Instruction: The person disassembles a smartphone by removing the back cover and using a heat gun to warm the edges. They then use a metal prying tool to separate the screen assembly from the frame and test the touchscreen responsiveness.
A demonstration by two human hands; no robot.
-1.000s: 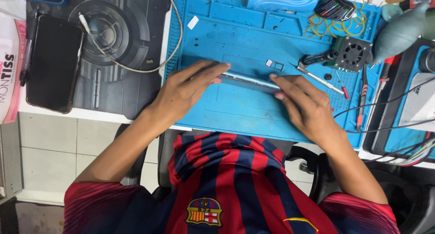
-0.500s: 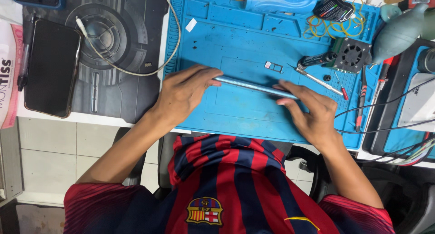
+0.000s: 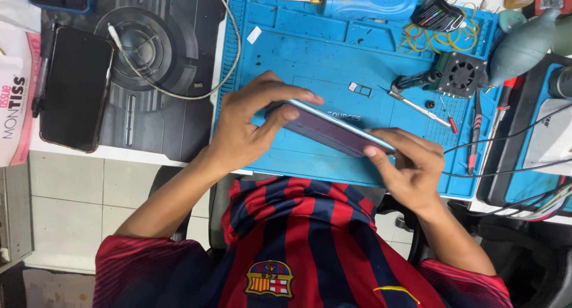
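1. While the phone (image 3: 333,131) is held up off the blue mat (image 3: 310,57), both hands grip it by its ends, so it hangs tilted between them, its left end higher than its right.
2. Left hand (image 3: 250,126): fingers curled over the top edge of the phone's left end, thumb pressed on its near face, a pinch across the end.
3. Right hand (image 3: 411,165): fingers wrapped under and around the right end, thumb tip on the near edge; closed on the phone as well.
4. Done, as far as I can judge: the phone is picked up and in hand, and a small tray (image 3: 360,90), which looks like a card tray, lies on the mat just beyond it.
5. Left, by my reading: I see no gap along the phone's edge and no part lifted off it, so the body looks whole. Whether any screws are out I cannot tell.
6. Untouched for now: the tweezers (image 3: 417,105) and small screwdriver (image 3: 448,116) to the right, the big blue tool (image 3: 366,4) at the mat's far edge, and a second dark phone (image 3: 74,87) on the grey pad (image 3: 161,57) to the left.
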